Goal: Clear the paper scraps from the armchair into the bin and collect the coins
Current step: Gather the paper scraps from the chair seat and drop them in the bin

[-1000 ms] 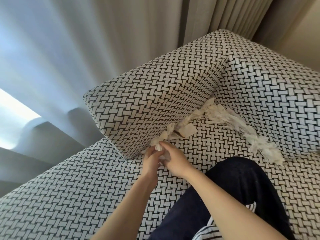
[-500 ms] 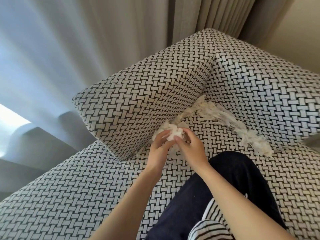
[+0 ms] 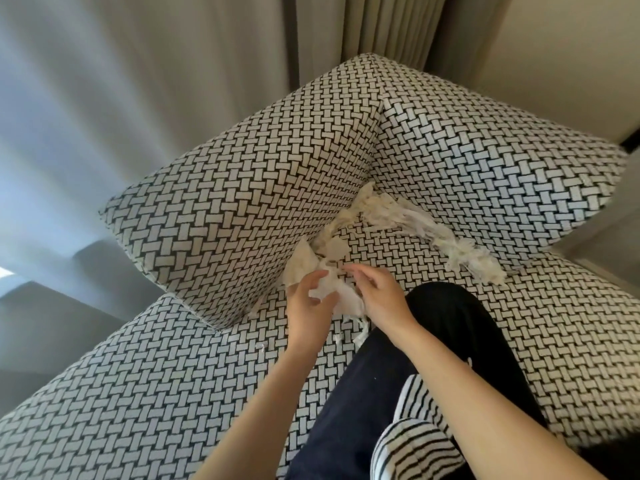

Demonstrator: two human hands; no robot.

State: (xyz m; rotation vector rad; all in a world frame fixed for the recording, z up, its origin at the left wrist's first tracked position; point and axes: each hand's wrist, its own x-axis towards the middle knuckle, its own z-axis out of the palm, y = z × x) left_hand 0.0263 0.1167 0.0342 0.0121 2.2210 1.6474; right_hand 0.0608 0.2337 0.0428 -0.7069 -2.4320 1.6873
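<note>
my left hand [image 3: 306, 306] and right hand [image 3: 379, 299] now squeeze a bigger wad of paper [image 3: 332, 292] together. more scraps [image 3: 415, 226] wait just past my fingers.

A home sitting room, seen at an upholstered armchair.

The armchair [image 3: 242, 188], covered in black-and-white basket-weave fabric, stands in front of long grey curtains [image 3: 145, 81] with daylight coming through at the left, and a plain cream wall [image 3: 561, 46] rises behind it at the right.
</note>
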